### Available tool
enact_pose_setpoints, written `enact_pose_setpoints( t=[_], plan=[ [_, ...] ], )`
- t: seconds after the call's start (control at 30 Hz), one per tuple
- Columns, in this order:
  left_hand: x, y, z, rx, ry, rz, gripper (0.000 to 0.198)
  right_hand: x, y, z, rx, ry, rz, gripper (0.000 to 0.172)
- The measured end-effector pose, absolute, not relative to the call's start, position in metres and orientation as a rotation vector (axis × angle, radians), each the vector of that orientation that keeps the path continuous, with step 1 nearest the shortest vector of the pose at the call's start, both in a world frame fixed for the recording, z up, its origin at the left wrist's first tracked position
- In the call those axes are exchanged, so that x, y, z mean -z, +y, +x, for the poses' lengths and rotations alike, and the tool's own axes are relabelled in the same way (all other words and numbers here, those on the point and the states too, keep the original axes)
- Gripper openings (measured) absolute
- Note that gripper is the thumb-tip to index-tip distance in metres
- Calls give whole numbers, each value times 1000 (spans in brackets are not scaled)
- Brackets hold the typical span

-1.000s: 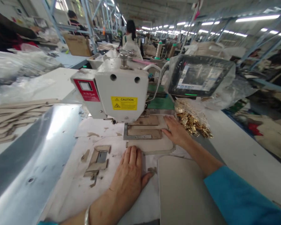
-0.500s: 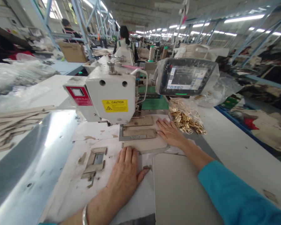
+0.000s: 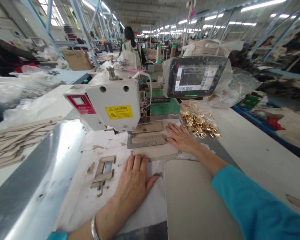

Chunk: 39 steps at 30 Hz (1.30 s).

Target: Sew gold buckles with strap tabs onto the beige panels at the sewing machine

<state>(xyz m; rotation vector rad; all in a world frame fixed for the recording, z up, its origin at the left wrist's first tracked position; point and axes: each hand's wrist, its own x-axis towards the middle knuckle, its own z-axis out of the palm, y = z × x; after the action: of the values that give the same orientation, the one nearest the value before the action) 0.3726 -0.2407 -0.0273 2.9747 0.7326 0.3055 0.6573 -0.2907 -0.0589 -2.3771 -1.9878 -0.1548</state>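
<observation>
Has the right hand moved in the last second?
No. The right hand stays flat against the right end of the clamp frame; only the camera shifted.

rows of strip lights (image 3: pixel 260 5) are glowing along the ceiling of a long factory hall; blue steel frames (image 3: pixel 83 33) are rising at left, and a white worktop (image 3: pixel 252 150) is stretching away at right.

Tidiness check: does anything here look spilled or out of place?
Gold clips spill loose from their bag onto the table beside the right hand. Torn brown scraps litter the white sheet beside the left hand.
</observation>
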Motion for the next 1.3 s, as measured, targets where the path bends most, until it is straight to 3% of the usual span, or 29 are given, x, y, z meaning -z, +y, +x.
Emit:
enact_pose_setpoints(
  t=[0.3, 0.6, 0.83, 1.13, 1.3],
  plan=[
    [26, -233, 373, -276, 693, 3017, 51, 46, -290, 651, 148, -2041, -2374, 59],
    [29, -235, 369, -219, 712, 3054, 56, 51, -378, 622, 121, -2203, -2033, 49],
    [26, -233, 371, -229, 707, 3075, 56, 41, -382, 606, 166, -2140, -2057, 44],
    [35, -227, 371, -346, 647, 3105, 51, 36, -382, 622, -149, -1840, -1938, 38],
    [38, -229, 370, -388, 654, 3105, 49, 36, -392, 686, 338, -1211, -2171, 28]
  ],
)
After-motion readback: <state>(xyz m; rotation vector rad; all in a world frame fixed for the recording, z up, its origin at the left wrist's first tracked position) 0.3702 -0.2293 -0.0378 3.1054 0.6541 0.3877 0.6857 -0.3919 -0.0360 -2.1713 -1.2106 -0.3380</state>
